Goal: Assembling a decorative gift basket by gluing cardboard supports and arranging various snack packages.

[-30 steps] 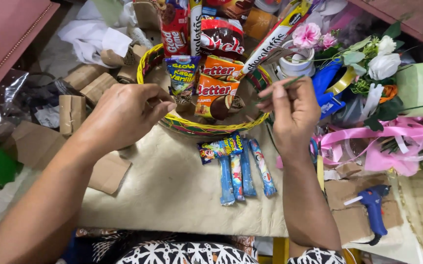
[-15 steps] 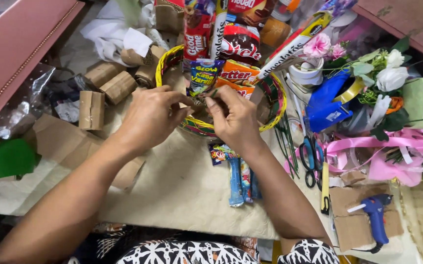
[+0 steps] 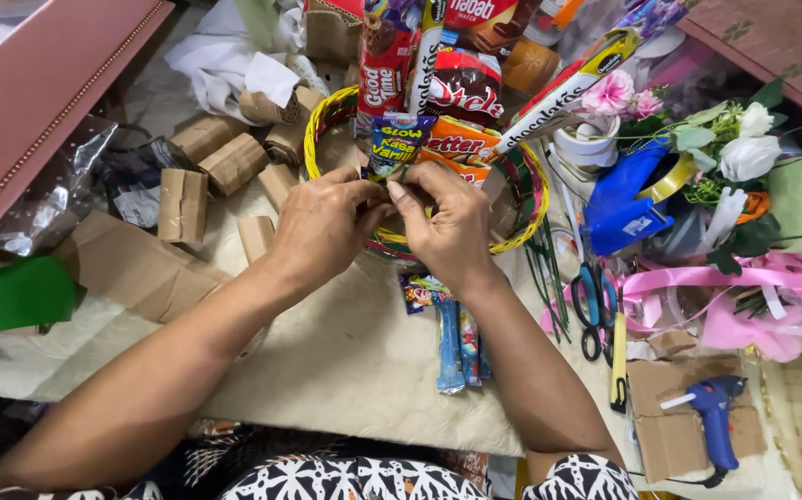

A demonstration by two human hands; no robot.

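A round woven basket (image 3: 529, 206) with a yellow, green and red rim stands on the table, packed with upright snack packets (image 3: 438, 93). My left hand (image 3: 322, 227) and my right hand (image 3: 447, 222) meet over its front rim. Their fingertips pinch together at the lower edge of a small blue snack packet (image 3: 399, 139) that stands at the front of the basket. What lies between the fingertips is too small to make out. Several long blue candy packets (image 3: 457, 343) lie flat on the table just below my right wrist.
Brown paper rolls (image 3: 216, 162) and cardboard pieces lie to the left. A pink box lid (image 3: 40, 102) sits at far left. To the right are scissors (image 3: 591, 306), pink ribbon (image 3: 734, 296), artificial flowers (image 3: 744, 153), a blue tape dispenser (image 3: 623, 199) and a blue glue gun (image 3: 716, 421).
My right hand came in from the right side of the basket to meet my left hand at the front rim. The view has drifted so the basket sits lower in the picture.
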